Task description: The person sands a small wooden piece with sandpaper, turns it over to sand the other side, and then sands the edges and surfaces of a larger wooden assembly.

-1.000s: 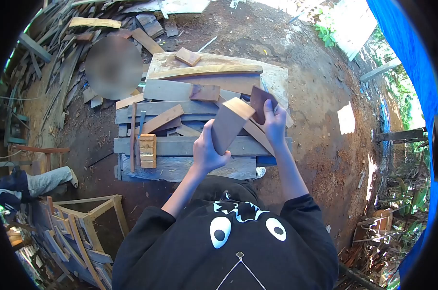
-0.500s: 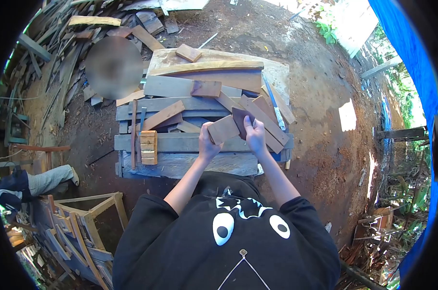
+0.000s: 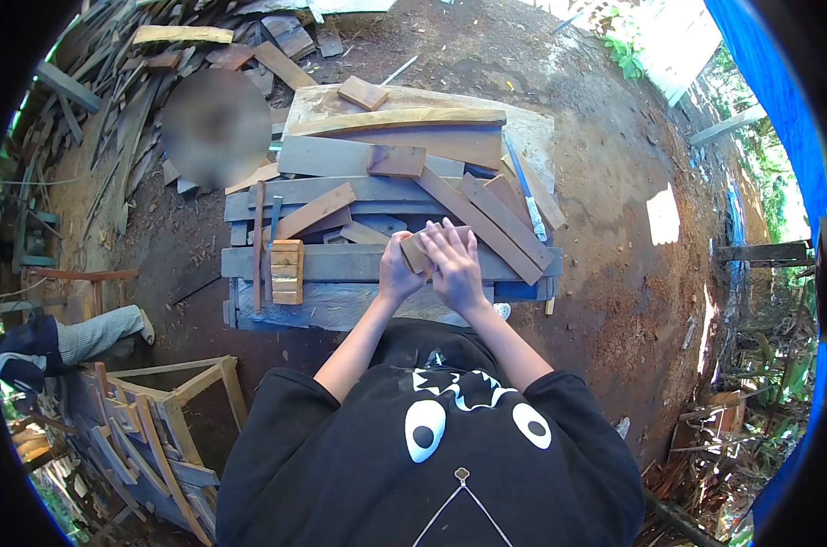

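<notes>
A wooden block, clasped by its left end in the grip of the left hand, over the near side of the counter. Across the block, the right hand with fingers outstretched; cannot tell whether grasping anything underneath. Possible trouble: too hard a push from the right palm, twisting the block loose onto the slanted boards.

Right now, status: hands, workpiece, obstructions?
Left hand holds brown rectangular wooden block; right hand over it, fingers extended. Nothing visibly in the way.
</notes>
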A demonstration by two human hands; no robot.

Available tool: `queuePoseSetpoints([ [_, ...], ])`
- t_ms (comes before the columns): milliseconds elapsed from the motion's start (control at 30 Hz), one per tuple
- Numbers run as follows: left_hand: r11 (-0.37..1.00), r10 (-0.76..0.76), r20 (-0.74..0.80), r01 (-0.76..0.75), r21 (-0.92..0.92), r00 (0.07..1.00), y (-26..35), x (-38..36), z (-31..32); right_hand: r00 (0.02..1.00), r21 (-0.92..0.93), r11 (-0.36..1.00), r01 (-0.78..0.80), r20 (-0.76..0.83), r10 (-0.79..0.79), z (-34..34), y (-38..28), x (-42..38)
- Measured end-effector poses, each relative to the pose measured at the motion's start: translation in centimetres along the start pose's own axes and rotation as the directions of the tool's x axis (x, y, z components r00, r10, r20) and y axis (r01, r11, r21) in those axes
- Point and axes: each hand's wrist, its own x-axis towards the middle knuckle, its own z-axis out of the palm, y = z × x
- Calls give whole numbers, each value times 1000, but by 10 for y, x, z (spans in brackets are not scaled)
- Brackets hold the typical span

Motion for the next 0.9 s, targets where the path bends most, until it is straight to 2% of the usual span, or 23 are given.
queuePoseSetpoints([
  [67, 995, -53, -13, 51, -84, 999, -18, -4, 8, 994, -146, 985, 94, 72, -84, 9, -7, -6],
  [133, 983, -122, -54, 113, -145, 991, -24, -8, 13, 983, -95, 986, 139, 134, -126, 12, -6, -9],
  [167, 993, -84, -98, 75, -90, 992, -20, -7, 14, 976, -65, 985, 158, 163, -146, 12, -8, -9],
  [233, 1000, 3, -178, 2, 26, 984, -9, 0, 17, 997, -113, 992, 60, 49, -55, 15, 6, 0],
  [300, 999, -26, -186, 33, 34, 982, -3, 3, 18, 998, -140, 988, -64, -8, 64, 17, 8, 7],
  [367, 999, -28, -188, 37, 40, 982, -7, -1, 17, 997, -99, 995, 29, 67, -23, 15, -9, -3],
  [400, 991, -128, -162, 118, -70, 978, -23, -8, 24, 993, -74, 994, 74, 99, -67, 15, -15, -6],
  [500, 999, -17, -210, 23, 29, 978, -23, -7, 26, 988, -125, 987, 98, 130, -81, 13, -4, -4],
  [533, 997, -4, -230, 23, 78, 973, -8, -6, 20, 997, -125, 992, -18, 67, 27, 11, 2, 8],
  [633, 999, -28, -216, 37, 39, 976, -12, -8, 21, 996, -111, 992, -55, 66, 62, 10, -7, 19],
  [667, 987, -141, -221, 120, -109, 965, -27, -12, 27, 991, -79, 994, 79, 110, -70, 13, -15, 9],
  [700, 946, -254, -208, 198, -257, 945, -52, -18, 39, 990, -68, 994, 89, 114, -81, 14, -16, 7],
  [767, 948, -258, -201, 207, -244, 945, -38, -11, 36, 986, -53, 992, 114, 126, -107, 13, -14, 5],
  [833, 994, -50, -198, 69, 89, 979, -5, -4, 19, 986, -140, 976, -169, -8, 169, 18, -2, 21],
  [867, 996, -19, -210, 36, 80, 977, -1, -5, 17, 988, -127, 979, -156, -7, 157, 18, -3, 20],
  [900, 997, -52, -222, 65, 52, 974, -11, -6, 21, 989, -112, 983, -147, -9, 147, 17, -6, 18],
])
